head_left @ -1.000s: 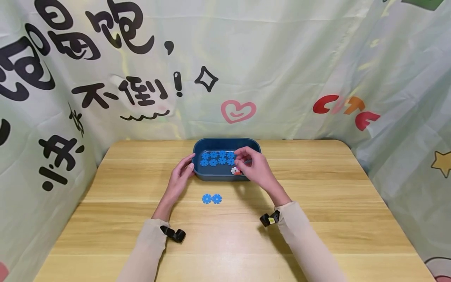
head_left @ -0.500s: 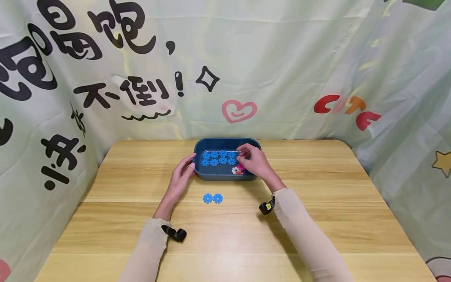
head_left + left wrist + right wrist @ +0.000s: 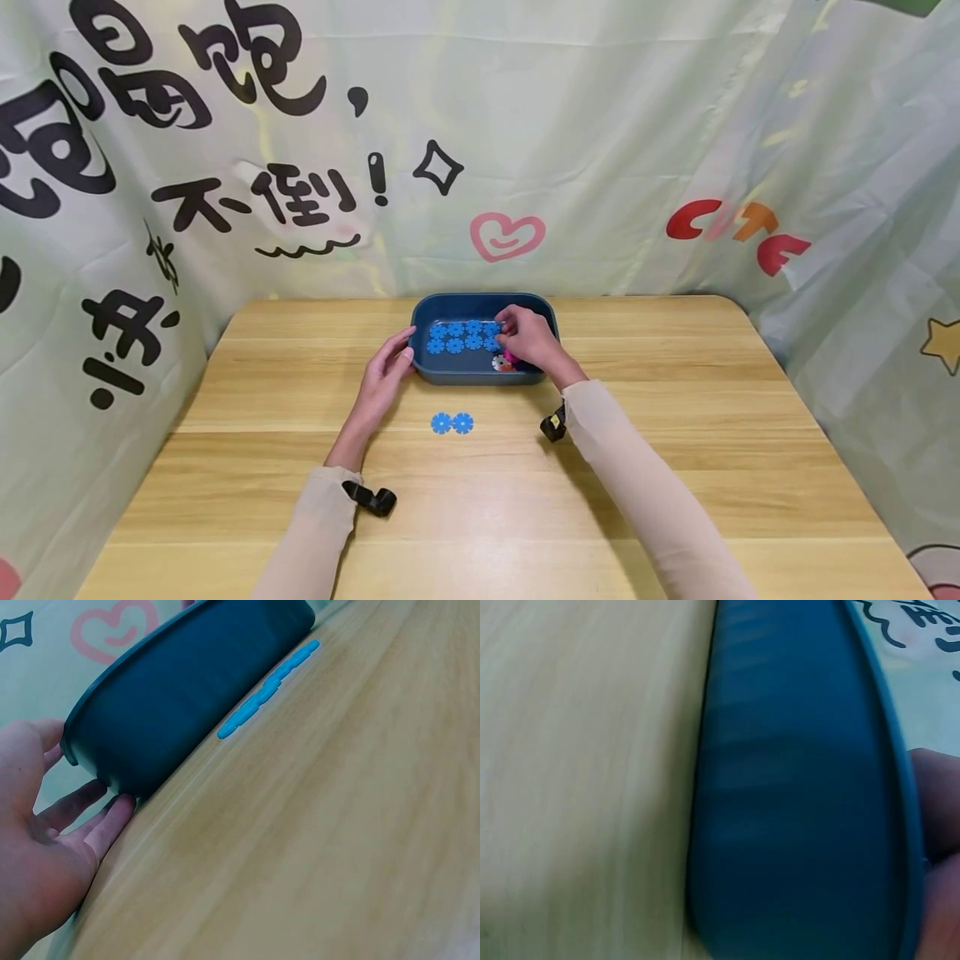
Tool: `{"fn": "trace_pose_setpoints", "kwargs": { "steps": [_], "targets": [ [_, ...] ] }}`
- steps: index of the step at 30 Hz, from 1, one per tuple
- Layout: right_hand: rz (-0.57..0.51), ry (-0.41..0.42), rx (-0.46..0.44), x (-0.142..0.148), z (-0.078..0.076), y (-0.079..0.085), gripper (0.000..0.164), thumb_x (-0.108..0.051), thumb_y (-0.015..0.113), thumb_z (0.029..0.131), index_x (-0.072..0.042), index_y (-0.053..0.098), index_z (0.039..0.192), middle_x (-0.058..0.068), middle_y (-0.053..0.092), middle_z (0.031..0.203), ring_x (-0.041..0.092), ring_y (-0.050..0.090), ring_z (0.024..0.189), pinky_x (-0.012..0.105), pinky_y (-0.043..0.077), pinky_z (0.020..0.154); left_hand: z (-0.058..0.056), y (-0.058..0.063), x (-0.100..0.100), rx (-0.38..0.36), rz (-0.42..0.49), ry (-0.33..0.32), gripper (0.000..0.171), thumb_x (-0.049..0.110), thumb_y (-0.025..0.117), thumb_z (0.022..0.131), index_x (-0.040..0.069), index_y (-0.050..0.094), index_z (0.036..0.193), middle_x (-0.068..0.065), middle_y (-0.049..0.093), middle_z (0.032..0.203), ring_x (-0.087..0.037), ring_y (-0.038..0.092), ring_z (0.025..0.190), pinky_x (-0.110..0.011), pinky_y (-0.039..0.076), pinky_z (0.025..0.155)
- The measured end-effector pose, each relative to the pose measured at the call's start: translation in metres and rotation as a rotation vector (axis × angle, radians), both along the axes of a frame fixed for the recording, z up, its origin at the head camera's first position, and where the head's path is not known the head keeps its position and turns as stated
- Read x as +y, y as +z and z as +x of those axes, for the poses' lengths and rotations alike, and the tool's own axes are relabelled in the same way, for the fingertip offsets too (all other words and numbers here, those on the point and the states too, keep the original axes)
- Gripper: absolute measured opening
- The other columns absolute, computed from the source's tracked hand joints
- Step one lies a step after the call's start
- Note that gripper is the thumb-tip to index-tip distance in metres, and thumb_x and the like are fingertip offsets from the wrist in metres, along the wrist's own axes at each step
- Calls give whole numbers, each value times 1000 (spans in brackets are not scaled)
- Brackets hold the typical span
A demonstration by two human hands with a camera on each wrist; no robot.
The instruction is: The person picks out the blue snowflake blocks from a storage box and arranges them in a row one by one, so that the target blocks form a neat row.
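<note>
A dark blue tray [image 3: 442, 377] stands on the table near its back edge. Blue flower-shaped notched discs [image 3: 455, 337] lie inside it in two rows. My left hand [image 3: 384, 375] touches the tray's left end, fingers spread from rim to base, as the left wrist view shows. My right hand [image 3: 531, 337] is inside the right end, its bent fingers and thumb right at the last blue discs; I cannot tell whether they pinch one. Beneath that hand, white, orange and magenta pieces [image 3: 500, 362] show in the front right corner, partly hidden. In the right wrist view the tray wall [image 3: 795, 795] hides the fingertips.
Two joined blue discs [image 3: 452, 423] lie flat on the wooden table [image 3: 480, 500] in front of the tray. A printed curtain [image 3: 600, 125] hangs close behind the table and along both sides. Black wrist cameras [image 3: 372, 500] sit at the sleeve cuffs.
My right hand has shifted slightly left over the tray, and its fingers and thumb have come closer together at the row's right end. The left hand stays at the tray's left end.
</note>
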State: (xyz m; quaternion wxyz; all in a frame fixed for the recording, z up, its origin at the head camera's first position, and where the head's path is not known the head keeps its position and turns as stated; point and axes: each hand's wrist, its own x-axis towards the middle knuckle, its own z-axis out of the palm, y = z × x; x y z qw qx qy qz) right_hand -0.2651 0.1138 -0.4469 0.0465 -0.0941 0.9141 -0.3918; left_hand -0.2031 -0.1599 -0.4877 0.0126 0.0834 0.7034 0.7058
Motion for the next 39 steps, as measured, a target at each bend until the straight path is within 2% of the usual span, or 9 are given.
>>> {"fn": "trace_pose_setpoints", "kwargs": {
  "steps": [8, 13, 20, 22, 30, 39],
  "targets": [
    [70, 9, -29, -6, -7, -9, 31, -6, 74, 94, -1, 65, 123, 15, 66, 107, 29, 62, 96, 41, 57, 91, 1, -1, 0, 16, 8, -1, 47, 19, 50, 110, 5, 45, 154, -17, 40, 158, -38, 46, 140, -30, 51, 104],
    [104, 17, -47, -10, -10, -12, 35, -9, 77, 92, -2, 64, 123, 15, 66, 110, 29, 63, 99, 40, 57, 91, 0, -1, -1, 4, -11, 7, 46, 21, 50, 110, 7, 46, 154, -14, 41, 158, -37, 46, 141, -37, 49, 108],
    [131, 19, -46, -14, -12, -11, 34, -10, 81, 90, -2, 66, 119, 14, 65, 109, 28, 61, 100, 40, 57, 91, -14, -26, -6, 9, -3, 14, 45, 23, 50, 110, 14, 48, 154, -12, 40, 159, -34, 47, 140, -40, 48, 108],
    [140, 26, -49, -14, -12, -11, 32, -10, 80, 90, -2, 67, 117, 13, 65, 108, 28, 61, 99, 39, 56, 91, -15, -29, -6, 18, -2, 13, 45, 24, 50, 110, 15, 48, 154, -10, 41, 159, -33, 48, 140, -38, 48, 108],
    [164, 60, -59, -13, -12, -10, 26, -9, 79, 91, -2, 69, 114, 12, 66, 108, 27, 61, 100, 39, 56, 93, -14, -30, -4, 40, -6, 18, 46, 32, 53, 109, 17, 51, 152, -7, 45, 156, -29, 51, 137, -30, 52, 103],
    [141, 97, -23, -14, -10, -8, 21, -4, 77, 91, -3, 69, 110, 12, 65, 104, 26, 59, 96, 38, 56, 88, -13, -29, -4, 42, -9, 28, 47, 35, 54, 108, 17, 52, 152, -5, 46, 155, -27, 52, 135, -26, 53, 101]
  ]
}}
